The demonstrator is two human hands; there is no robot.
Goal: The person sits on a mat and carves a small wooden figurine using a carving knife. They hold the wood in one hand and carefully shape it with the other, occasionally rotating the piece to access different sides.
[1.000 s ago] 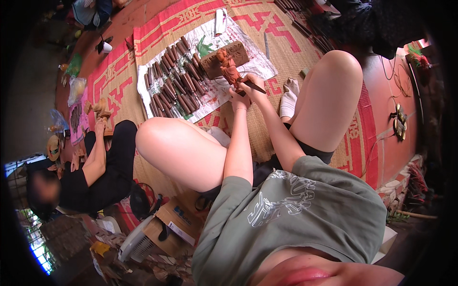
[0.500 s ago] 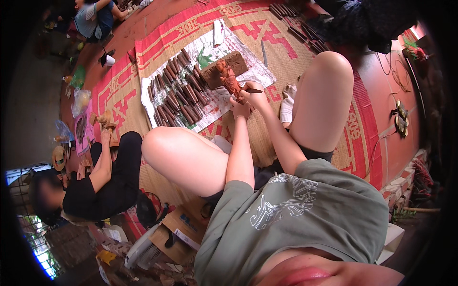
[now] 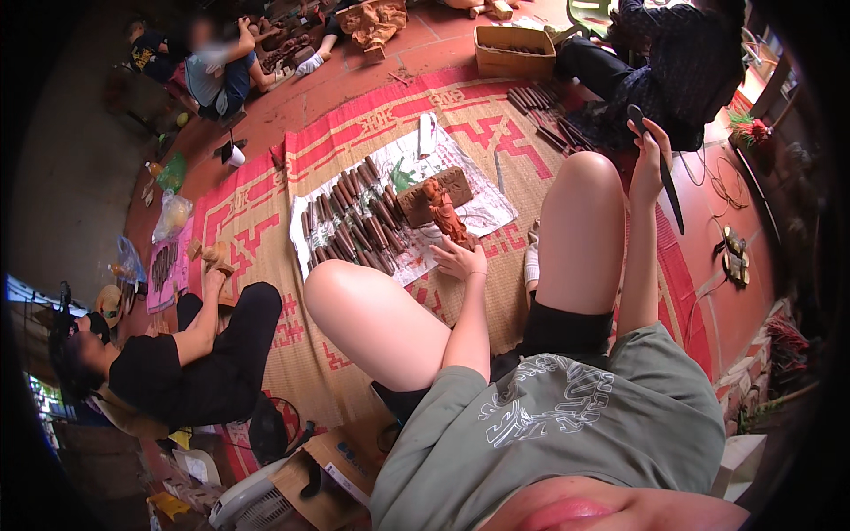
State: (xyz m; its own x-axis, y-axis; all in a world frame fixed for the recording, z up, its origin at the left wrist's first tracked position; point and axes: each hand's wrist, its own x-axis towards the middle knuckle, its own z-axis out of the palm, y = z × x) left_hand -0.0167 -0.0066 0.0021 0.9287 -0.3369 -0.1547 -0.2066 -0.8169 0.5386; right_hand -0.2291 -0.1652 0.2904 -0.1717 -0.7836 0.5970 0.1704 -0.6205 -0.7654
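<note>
While left hand [image 3: 458, 259] fingers clamp the upright reddish figurine [image 3: 442, 211] at frame centre, right hand [image 3: 649, 168], upper right and well apart, grips a dark chisel [image 3: 666, 180] pointing down-right.

Single head cam, wide fisheye, looks steeply down over wearer's chest and knees to the woven mat [image 3: 266, 230] on the floor. Near: lap and forearms. Far: seated people along the rim. No second view.

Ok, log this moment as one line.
left hand: steadying carved figure on wood block | right hand: raised, holding chisel | tools: rows on sheet
</note>
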